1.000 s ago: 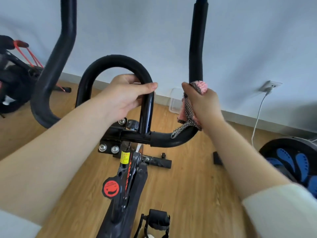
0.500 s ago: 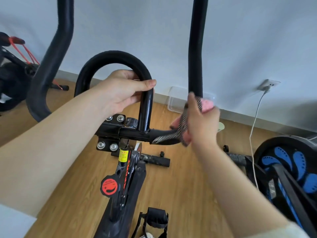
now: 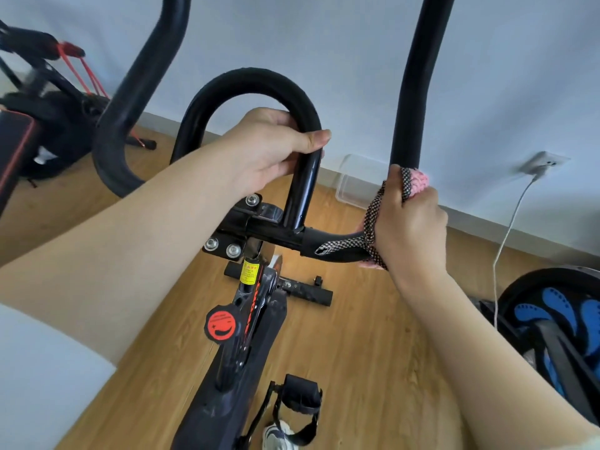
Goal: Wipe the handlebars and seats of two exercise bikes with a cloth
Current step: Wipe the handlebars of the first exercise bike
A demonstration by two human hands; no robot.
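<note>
**Bright, soft daylight; wide-angle bend**

Even light fills the room, and the wall (image 3: pixel 324 43) darkens toward the far right. A thin glare streak runs down the handlebar loop (image 3: pixel 305 190). Edges bow outward, and the far left corner is smeared with blur.

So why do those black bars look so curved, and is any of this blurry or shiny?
Head view: the wide-angle lens stretches the handlebars; soft, even light, with a glint on the loop's bare tube; the second bike at far left is blurred, the cloth sharp.
</note>
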